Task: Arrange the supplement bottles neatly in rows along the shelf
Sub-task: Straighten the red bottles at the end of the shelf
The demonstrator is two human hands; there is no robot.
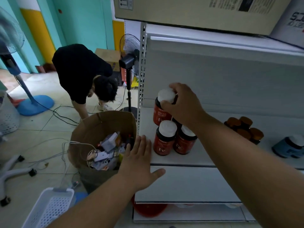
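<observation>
right hand [181, 102] grips rear red bottle [160, 111] cap | left hand [139, 160] flat, seemingly on shelf [189, 162] edge

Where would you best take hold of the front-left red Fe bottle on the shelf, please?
Probably by its white cap, from above, as the right hand grips the rear red bottle. The front-left red bottle stands upright with a neighbouring red bottle close on its right, so its sides are crowded.
</observation>
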